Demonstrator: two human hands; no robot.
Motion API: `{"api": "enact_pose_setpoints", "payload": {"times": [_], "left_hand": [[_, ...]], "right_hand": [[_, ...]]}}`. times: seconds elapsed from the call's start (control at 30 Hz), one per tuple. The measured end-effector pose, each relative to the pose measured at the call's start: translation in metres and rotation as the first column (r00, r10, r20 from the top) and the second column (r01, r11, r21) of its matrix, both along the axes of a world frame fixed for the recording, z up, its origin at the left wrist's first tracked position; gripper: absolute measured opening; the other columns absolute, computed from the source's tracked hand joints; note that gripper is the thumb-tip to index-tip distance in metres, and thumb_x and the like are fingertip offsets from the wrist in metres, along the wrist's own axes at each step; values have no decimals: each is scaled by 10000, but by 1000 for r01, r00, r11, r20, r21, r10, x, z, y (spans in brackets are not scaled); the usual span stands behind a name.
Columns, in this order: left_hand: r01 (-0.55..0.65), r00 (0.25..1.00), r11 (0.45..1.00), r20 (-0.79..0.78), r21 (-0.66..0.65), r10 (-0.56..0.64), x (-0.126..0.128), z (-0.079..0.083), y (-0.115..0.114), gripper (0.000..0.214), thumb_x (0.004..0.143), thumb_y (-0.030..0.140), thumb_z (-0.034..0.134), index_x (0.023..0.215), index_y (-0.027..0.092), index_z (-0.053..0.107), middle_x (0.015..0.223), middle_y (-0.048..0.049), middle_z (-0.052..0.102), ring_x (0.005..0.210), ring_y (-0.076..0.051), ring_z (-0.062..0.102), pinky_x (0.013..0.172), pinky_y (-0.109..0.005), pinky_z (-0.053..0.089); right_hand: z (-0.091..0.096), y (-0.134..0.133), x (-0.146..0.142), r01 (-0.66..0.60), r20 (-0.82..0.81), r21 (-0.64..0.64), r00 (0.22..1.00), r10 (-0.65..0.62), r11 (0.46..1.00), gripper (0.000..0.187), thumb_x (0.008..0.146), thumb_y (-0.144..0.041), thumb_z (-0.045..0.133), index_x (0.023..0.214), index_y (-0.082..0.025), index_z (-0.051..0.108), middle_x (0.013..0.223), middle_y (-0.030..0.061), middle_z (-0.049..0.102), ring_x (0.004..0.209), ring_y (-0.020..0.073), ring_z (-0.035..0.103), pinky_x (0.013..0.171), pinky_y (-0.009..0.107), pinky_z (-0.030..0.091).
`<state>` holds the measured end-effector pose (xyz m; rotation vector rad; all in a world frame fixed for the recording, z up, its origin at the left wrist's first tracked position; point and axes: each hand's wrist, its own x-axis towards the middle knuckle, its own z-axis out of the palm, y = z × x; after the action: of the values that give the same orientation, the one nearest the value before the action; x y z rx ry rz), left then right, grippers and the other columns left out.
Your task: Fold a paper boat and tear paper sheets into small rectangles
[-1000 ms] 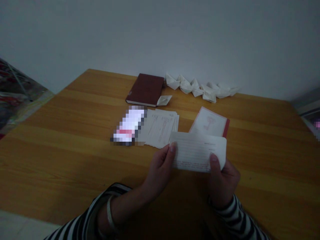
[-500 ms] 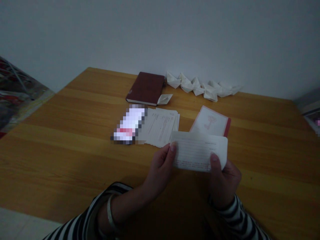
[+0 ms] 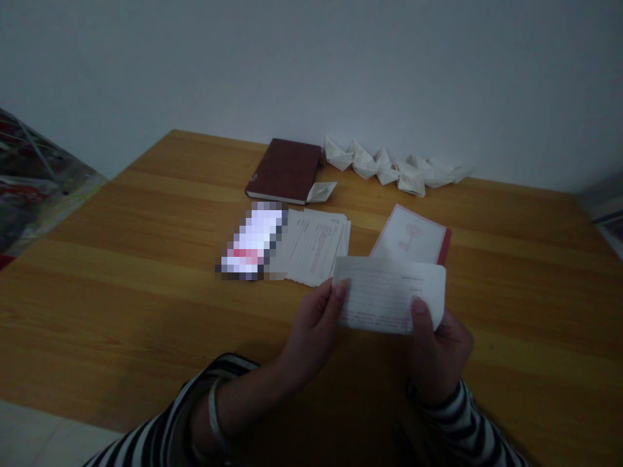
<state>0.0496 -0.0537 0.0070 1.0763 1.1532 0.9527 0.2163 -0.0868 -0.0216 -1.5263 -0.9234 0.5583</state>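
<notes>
A white sheet of paper (image 3: pixel 377 292) with ruled lines and reddish print is held up between both hands, above the table's near side. My left hand (image 3: pixel 316 324) pinches its left end, thumb on the front. At the lower right, my right hand (image 3: pixel 438 350) grips it with the thumb pressed on the face and the fingers behind. Partly hidden beyond the sheet lies a white booklet (image 3: pixel 413 233) with a red edge and a red drawing. To the left is a stack of printed sheets (image 3: pixel 316 246), slightly fanned.
A phone (image 3: pixel 253 240), blurred out, lies beside the stack on the wooden table (image 3: pixel 121 272). Behind it is a dark red notebook (image 3: pixel 287 170) with a small folded paper (image 3: pixel 322 192) at its corner. Several folded paper boats (image 3: pixel 384 165) line the wall side.
Both hands and the sheet have shifted very slightly to the right. The grip is the same, and the things on the table lie as before.
</notes>
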Motion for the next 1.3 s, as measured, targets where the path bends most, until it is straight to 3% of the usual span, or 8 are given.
{"api": "enact_pose_setpoints", "payload": {"times": [0.27, 0.37, 0.47, 0.53, 0.73, 0.93, 1.13, 1.3], "left_hand": [[-13, 1000, 1000, 2, 5, 13, -2, 5, 2, 384, 927, 496, 489, 795, 158, 616, 693, -7, 536, 636, -124, 451, 569, -224, 384], [-15, 1000, 1000, -13, -8, 15, -4, 4, 4, 387, 926, 499, 494, 823, 153, 636, 703, -18, 566, 647, -131, 479, 570, -225, 397], [-2, 1000, 1000, -16, -12, 1, -4, 3, 5, 380, 930, 487, 496, 874, 150, 661, 709, -26, 588, 657, -139, 503, 572, -227, 410], [2, 1000, 1000, -6, -13, -2, -5, 3, 6, 373, 933, 479, 495, 907, 151, 669, 702, -26, 591, 649, -139, 505, 562, -227, 409], [-5, 998, 999, -57, 32, 7, -5, 3, 7, 339, 932, 449, 507, 922, 160, 682, 683, -14, 587, 655, -139, 516, 574, -230, 420], [35, 997, 998, -76, 60, -30, -7, -1, 6, 330, 946, 434, 485, 923, 174, 686, 759, -28, 659, 686, -138, 561, 622, -243, 460], [56, 996, 997, 67, 60, -60, -4, -1, 7, 230, 915, 351, 563, 1067, 194, 632, 984, -61, 722, 834, -174, 667, 740, -291, 551], [8, 999, 999, 30, 47, -10, -2, -1, 9, 328, 781, 279, 741, 1063, 190, 598, 1009, -67, 736, 867, -207, 707, 710, -293, 592]], "right_hand": [[3, 1, -2, -22, -18, 67, 1000, 23, 998, 210, 832, -364, 673, 773, -165, 642, 651, -2, 660, 557, 127, 595, 499, 225, 484], [8, 3, -6, -9, -162, 118, 986, 28, 993, 206, 812, -305, 702, 948, -209, 579, 676, -34, 674, 533, 108, 603, 490, 200, 482], [11, 4, -8, -31, -264, 129, 962, 64, 991, 463, 813, -287, 700, 1223, -239, 491, 797, 20, 755, 641, 171, 700, 544, 268, 556], [12, 4, -7, -45, -276, 108, 958, 73, 993, 523, 816, -298, 697, 1285, -227, 477, 831, 57, 776, 693, 208, 731, 573, 313, 588], [10, 6, -4, -53, -292, 122, 952, 87, 991, 484, 810, -278, 715, 1262, -214, 552, 918, 68, 786, 793, 223, 753, 699, 387, 633], [11, 8, -5, -58, -311, 137, 945, 98, 989, 553, 830, -239, 703, 1353, -226, 524, 1040, 74, 766, 905, 205, 743, 812, 370, 624], [12, 8, -7, -63, -261, 121, 961, 93, 991, 604, 857, -232, 665, 1421, -282, 453, 1082, 69, 750, 889, 205, 747, 764, 376, 646], [8, 5, -9, -81, -227, 117, 968, 106, 990, 570, 857, -204, 664, 1397, -270, 492, 1040, 63, 764, 843, 186, 754, 735, 328, 651]]}}
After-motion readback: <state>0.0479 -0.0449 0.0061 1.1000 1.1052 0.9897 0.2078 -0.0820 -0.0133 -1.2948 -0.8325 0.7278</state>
